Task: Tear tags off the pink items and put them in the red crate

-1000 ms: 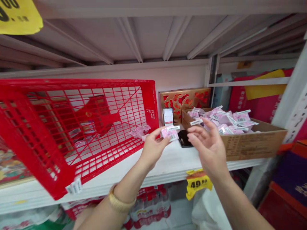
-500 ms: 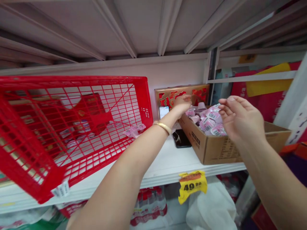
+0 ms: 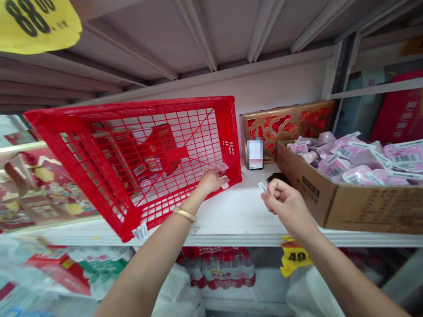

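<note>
My left hand [image 3: 214,180] is at the lower right corner of a red plastic basket [image 3: 235,141] tipped on its side. Its fingers are closed around a small pink plastic pack [image 3: 225,183], mostly hidden by the hand; more pink packaging shows just behind. My right hand [image 3: 284,200] pinches a small white barcode sticker [image 3: 263,186] between thumb and fingertips, above the shelf. To its right stands an open cardboard box [image 3: 310,193] heaped with pink packs [image 3: 360,158] that bear barcode labels.
A lit phone [image 3: 255,154] leans against a gold and red box [image 3: 287,125] at the back. White stickers [image 3: 140,230] hang on the basket's lower edge. A yellow price tag [image 3: 294,257] hangs from the shelf edge [image 3: 231,240]. Bottled drinks [image 3: 228,268] stand below.
My left hand has moved left from the cardboard box to the basket's corner. My right hand has come away from the pink packs to above the shelf. The view has turned left.
</note>
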Available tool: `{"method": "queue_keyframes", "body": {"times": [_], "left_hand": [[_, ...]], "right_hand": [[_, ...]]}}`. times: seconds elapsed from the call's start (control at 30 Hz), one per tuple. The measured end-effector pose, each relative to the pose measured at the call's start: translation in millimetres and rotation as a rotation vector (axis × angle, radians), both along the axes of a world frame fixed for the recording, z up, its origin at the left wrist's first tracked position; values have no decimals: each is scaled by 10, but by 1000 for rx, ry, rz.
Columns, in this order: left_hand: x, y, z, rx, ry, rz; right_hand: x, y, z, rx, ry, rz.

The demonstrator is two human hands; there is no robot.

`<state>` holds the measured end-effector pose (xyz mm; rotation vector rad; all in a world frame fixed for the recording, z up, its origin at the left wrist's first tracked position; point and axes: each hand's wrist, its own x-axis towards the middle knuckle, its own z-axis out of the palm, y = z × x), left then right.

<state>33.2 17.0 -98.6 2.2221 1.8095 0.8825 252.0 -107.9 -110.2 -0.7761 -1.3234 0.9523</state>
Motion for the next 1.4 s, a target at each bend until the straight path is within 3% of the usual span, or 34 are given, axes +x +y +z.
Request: {"method": "queue_keyframes", "body": {"times": [0.13, 0.23, 0.3, 0.43, 0.6, 0.7, 0.9, 1.1, 1.4], "left_hand": [[66, -125, -134, -73, 198, 86], [83, -197, -174, -44, 165, 43], [60, -270, -200, -24, -32, -78], [-10, -580, -261, -123, -668, -278], [-103, -1042, -342, -365, -1310, -305], [-138, -1153, -422, -340, -1484, -272], [-95, -1163, -567, -180, -1356, -213], [-84, -1188, -602, -179, -1220, -252], [-92, -1198, -572, -188, -1210, -302]], "right_hand": [[-226, 24, -147, -87, 16, 115], [-310, 20, -209, -131, 48, 146], [-353, 23, -245, -154, 65, 137], [-464, 48, -341, -158, 138, 43], [-655, 83, -466, -154, 226, -65], [-734, 107, -506, -157, 219, -108], [-739, 154, -571, -153, 182, -197], [-698, 106, -588, -35, 68, -128], [-736, 60, -538, -177, 158, -70]]}}
